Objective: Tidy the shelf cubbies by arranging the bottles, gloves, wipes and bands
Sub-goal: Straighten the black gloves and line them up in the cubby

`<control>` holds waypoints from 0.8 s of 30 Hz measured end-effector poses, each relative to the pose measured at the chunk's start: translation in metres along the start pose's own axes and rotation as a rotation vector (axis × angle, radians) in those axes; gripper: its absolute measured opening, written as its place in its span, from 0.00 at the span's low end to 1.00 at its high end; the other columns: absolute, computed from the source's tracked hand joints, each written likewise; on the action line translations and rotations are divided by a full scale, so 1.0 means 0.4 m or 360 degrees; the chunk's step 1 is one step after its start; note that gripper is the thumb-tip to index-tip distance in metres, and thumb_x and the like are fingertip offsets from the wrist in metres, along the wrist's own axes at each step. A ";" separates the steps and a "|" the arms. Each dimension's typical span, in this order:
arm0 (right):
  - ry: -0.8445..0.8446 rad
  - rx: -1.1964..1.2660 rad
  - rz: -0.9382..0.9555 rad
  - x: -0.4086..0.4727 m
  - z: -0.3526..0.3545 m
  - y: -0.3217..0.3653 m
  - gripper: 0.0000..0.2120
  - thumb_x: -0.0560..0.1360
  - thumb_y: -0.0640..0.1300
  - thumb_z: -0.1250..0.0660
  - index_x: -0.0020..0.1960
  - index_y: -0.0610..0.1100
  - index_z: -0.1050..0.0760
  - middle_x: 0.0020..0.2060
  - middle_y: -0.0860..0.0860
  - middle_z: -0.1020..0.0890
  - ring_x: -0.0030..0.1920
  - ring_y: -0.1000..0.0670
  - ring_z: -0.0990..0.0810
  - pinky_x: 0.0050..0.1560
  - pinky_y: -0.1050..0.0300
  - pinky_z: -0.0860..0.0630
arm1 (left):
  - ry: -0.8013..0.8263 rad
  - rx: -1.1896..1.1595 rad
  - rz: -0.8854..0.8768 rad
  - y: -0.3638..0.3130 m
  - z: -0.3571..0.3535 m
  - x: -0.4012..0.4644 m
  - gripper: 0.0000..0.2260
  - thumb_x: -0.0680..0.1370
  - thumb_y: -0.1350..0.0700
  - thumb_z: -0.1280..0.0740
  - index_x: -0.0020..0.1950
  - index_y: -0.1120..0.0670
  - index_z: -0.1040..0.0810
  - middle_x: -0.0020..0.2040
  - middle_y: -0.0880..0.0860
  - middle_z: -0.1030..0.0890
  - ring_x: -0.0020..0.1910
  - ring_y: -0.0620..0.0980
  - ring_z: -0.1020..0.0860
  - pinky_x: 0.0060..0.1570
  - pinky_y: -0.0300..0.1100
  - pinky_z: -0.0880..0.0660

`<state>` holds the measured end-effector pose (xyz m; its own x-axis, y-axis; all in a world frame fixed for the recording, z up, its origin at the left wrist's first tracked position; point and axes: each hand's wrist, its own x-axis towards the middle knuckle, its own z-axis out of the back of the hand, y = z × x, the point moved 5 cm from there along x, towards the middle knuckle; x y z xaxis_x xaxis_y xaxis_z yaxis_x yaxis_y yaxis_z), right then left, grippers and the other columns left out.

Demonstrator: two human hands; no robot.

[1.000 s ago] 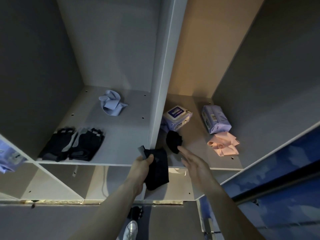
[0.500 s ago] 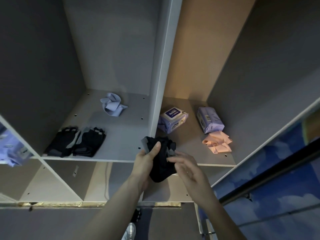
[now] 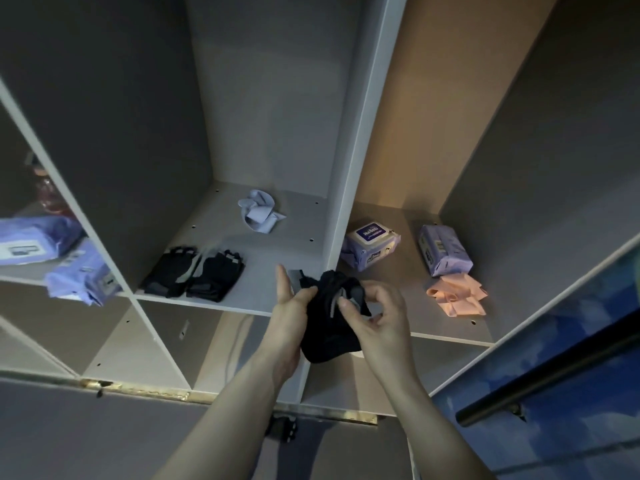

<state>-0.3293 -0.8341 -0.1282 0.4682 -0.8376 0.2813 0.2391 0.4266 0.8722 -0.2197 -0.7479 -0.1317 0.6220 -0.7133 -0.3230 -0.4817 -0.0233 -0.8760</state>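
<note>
The grey shelf unit fills the view, its upright divider running from twelve o'clock down to the centre and splitting a middle cubby from a right one. Below centre, both forearms rise from six o'clock and meet on a bundle of black gloves, held in the air in front of the divider's lower end. The left hand grips the bundle from its nine o'clock side, thumb curled over the front and a grey strap end sticking up past the fingers; the right hand pinches the grey trim at its top between thumb and forefinger, the other fingers loosely bent. At nine o'clock, in the left cubby, lie two purple wipe packs, blurred. A flat pair of black gloves lies at the front of the middle cubby floor, with a crumpled pale blue band behind it toward twelve. In the right cubby, toward three o'clock, lie a wipe pack with a white lid, a second purple wipe pack and, touching its near end, a folded pink band.
</note>
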 end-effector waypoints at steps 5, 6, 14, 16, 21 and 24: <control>-0.0062 0.0103 -0.0140 -0.002 -0.024 0.032 0.10 0.69 0.50 0.27 0.40 0.47 0.25 0.41 0.47 0.22 0.42 0.51 0.24 0.41 0.66 0.31 | 0.0129 0.0222 -0.0254 -0.048 0.022 -0.036 0.20 0.80 0.53 0.37 0.69 0.35 0.32 0.56 0.42 0.19 0.54 0.39 0.21 0.52 0.33 0.26; -0.0058 0.0134 -0.0141 -0.002 -0.034 0.040 0.10 0.68 0.53 0.28 0.40 0.48 0.26 0.40 0.47 0.21 0.41 0.49 0.24 0.40 0.62 0.30 | 0.0175 0.0225 -0.0234 -0.056 0.027 -0.040 0.16 0.78 0.51 0.34 0.65 0.39 0.26 0.56 0.43 0.18 0.55 0.40 0.20 0.55 0.34 0.26; 0.0057 0.0781 -0.0284 0.011 -0.136 0.148 0.05 0.74 0.34 0.32 0.45 0.41 0.27 0.39 0.46 0.20 0.37 0.57 0.21 0.38 0.66 0.26 | 0.0054 0.0348 -0.0225 -0.133 0.146 -0.002 0.15 0.72 0.54 0.26 0.58 0.52 0.19 0.49 0.51 0.15 0.49 0.47 0.17 0.56 0.47 0.22; 0.0079 0.0822 -0.0306 0.013 -0.170 0.169 0.04 0.74 0.34 0.32 0.45 0.40 0.27 0.39 0.44 0.19 0.39 0.54 0.20 0.41 0.62 0.24 | 0.0065 0.0370 -0.0257 -0.162 0.183 0.007 0.10 0.74 0.55 0.28 0.55 0.52 0.18 0.46 0.51 0.14 0.48 0.47 0.16 0.54 0.45 0.22; 0.0100 0.1088 -0.0569 0.016 -0.255 0.205 0.07 0.74 0.30 0.35 0.43 0.41 0.27 0.42 0.40 0.20 0.42 0.46 0.21 0.49 0.52 0.25 | 0.0133 0.0374 -0.0263 -0.215 0.259 0.028 0.07 0.77 0.57 0.33 0.43 0.55 0.15 0.42 0.57 0.15 0.46 0.56 0.17 0.54 0.50 0.23; 0.0226 0.1267 -0.0683 0.009 -0.307 0.228 0.07 0.74 0.29 0.37 0.45 0.40 0.27 0.42 0.43 0.20 0.43 0.47 0.21 0.48 0.54 0.26 | 0.0144 0.0276 -0.0142 -0.239 0.300 0.044 0.09 0.77 0.59 0.33 0.40 0.57 0.15 0.41 0.60 0.15 0.42 0.58 0.17 0.53 0.52 0.23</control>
<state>-0.2015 -0.7565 -0.0967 0.5874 -0.7977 -0.1366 -0.2157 -0.3170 0.9236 -0.0887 -0.6740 -0.0964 0.5957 -0.7740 -0.2145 -0.3086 0.0260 -0.9508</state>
